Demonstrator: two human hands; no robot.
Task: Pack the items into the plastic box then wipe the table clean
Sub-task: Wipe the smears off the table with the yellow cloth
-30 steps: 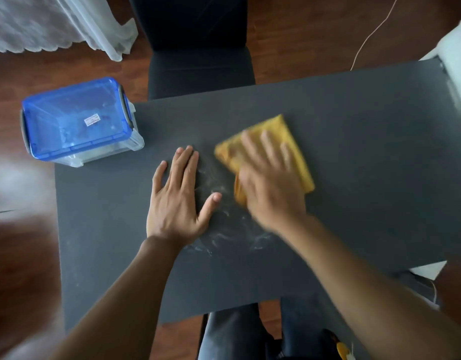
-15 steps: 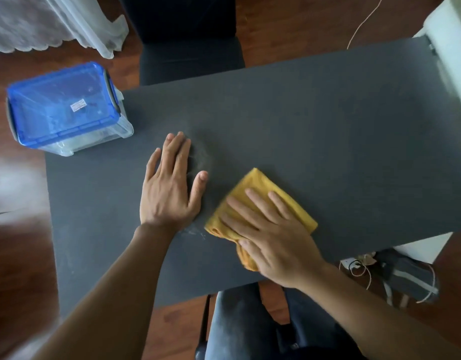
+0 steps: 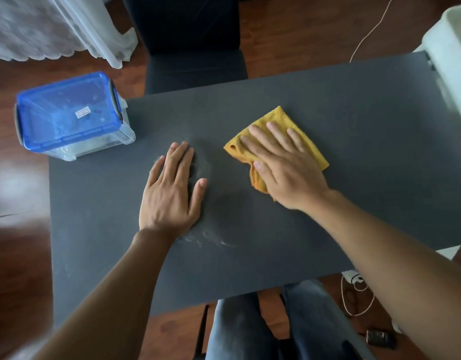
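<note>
On the dark table (image 3: 354, 105), the yellow cloth (image 3: 299, 131) has been swept back up under the flat, spread right hand (image 3: 283, 167), while pale smears (image 3: 208, 240) beside the flat, open left hand (image 3: 172, 193) are left unwiped.

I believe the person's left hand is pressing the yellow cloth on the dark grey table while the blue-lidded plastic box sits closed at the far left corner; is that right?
Not quite: the head view shows the right hand pressing the yellow cloth on the dark grey table. The left hand lies flat and bare on the tabletop. The blue-lidded plastic box does sit closed at the far left corner.
</note>
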